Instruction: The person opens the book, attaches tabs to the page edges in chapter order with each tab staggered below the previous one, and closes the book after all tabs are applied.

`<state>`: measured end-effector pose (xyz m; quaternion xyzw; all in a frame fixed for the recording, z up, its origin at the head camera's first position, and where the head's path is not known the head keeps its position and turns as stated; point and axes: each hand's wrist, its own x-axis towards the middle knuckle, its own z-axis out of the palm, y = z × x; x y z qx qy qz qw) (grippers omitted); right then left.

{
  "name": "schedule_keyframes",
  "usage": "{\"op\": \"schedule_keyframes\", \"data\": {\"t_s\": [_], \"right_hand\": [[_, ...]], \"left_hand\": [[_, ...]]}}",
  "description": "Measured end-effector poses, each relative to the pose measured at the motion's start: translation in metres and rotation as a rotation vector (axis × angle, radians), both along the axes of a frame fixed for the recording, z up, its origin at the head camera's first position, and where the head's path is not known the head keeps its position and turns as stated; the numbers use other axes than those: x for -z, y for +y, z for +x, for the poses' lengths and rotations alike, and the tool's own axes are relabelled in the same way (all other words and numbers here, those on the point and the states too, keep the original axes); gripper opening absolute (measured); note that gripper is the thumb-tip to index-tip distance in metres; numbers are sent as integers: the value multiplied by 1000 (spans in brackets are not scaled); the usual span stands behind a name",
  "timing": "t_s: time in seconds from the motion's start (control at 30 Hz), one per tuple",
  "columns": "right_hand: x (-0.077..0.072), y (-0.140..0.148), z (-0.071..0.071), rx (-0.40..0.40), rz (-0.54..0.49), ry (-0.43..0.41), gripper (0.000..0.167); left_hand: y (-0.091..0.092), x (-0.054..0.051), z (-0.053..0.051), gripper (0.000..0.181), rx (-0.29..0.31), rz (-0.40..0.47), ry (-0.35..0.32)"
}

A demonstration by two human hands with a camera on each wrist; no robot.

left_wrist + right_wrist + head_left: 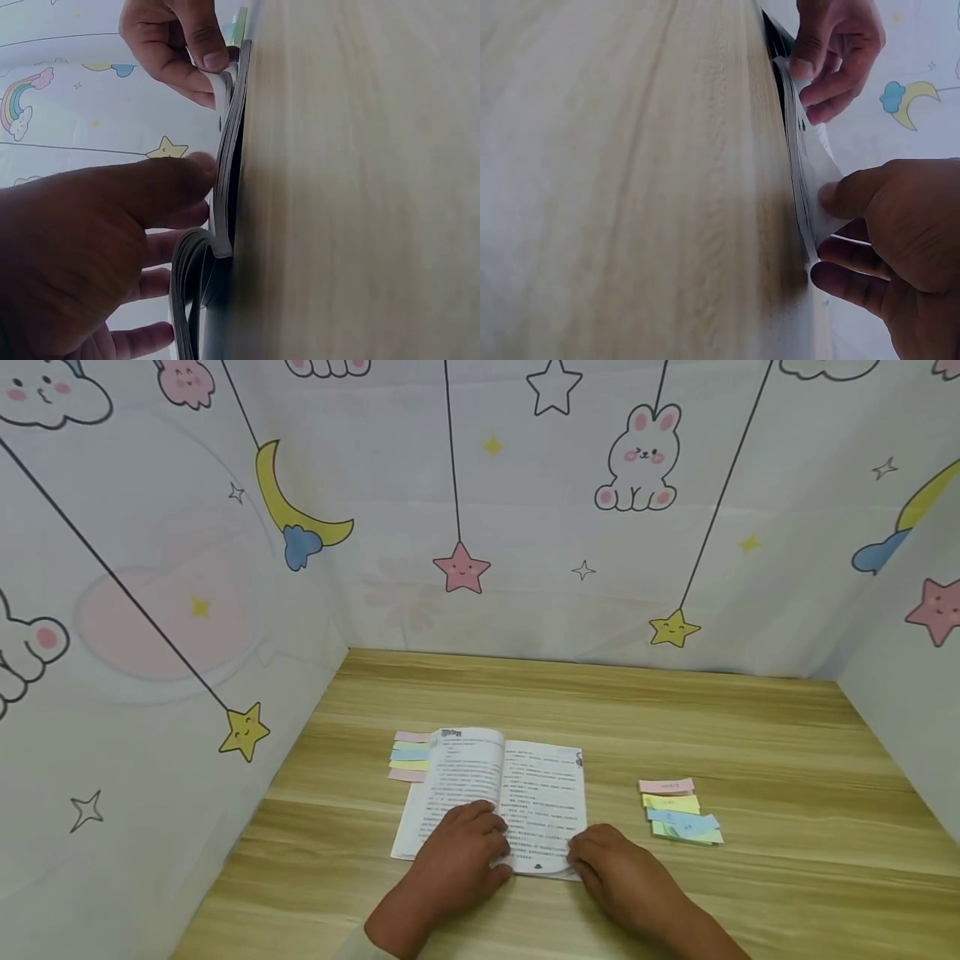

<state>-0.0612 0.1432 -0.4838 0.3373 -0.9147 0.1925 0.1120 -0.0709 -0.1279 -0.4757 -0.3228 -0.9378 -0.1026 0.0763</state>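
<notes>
An open book (pixel 543 802) with printed pages lies on the wooden table. My left hand (pixel 468 852) rests on it near the central fold, its fingers spread over the left pages and the thumb by the lower edge. At the lower right corner, my right hand (pixel 618 868) pinches a page (pixel 819 176); the right wrist view has the thumb on top and fingers behind the sheet, which is lifted slightly from the pages below. Several coloured sticky tabs (pixel 409 756) stick out from the book's upper left edge.
Right of the book lie several loose paper strips (pixel 672 802) in pink, yellow, blue and green, overlapping on the wooden table (pixel 795 777). White cloth walls (pixel 540 610) printed with stars, moons and rabbits stand at the back and both sides.
</notes>
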Motion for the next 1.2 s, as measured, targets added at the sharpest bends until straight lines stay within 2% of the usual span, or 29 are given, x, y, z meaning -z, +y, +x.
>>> {"op": "schedule_keyframes", "data": {"t_s": [0.17,0.47,0.53,0.6,0.67,0.73,0.87,1.0,1.1,1.17,1.2], "right_hand": [[1,0,-2,26,-21,10,21],[1,1,-7,8,-71,117,21],[-1,1,-7,17,-78,140,29],[-1,1,-7,37,-81,162,43],[-2,1,-7,62,-83,177,61],[-1,2,-7,69,-87,183,69],[1,2,-6,36,-79,176,56],[5,3,-4,3,-56,162,39],[6,4,-4,-16,-53,166,32],[7,4,-4,-28,-54,170,29],[7,4,-4,-31,-54,170,28]], "left_hand": [[1,0,0,26,-19,-20,-43],[1,-2,-1,15,-12,-41,-28],[2,-2,-1,18,-22,-42,-23],[3,-1,-1,28,-49,-27,-19],[4,1,0,47,-94,3,-13],[4,2,-1,66,-138,53,8],[3,3,-2,92,-198,152,84],[2,4,-3,101,-266,219,159],[0,3,-5,94,-319,199,210],[-1,1,-5,88,-321,142,216],[-2,0,-5,84,-302,103,215]]}}
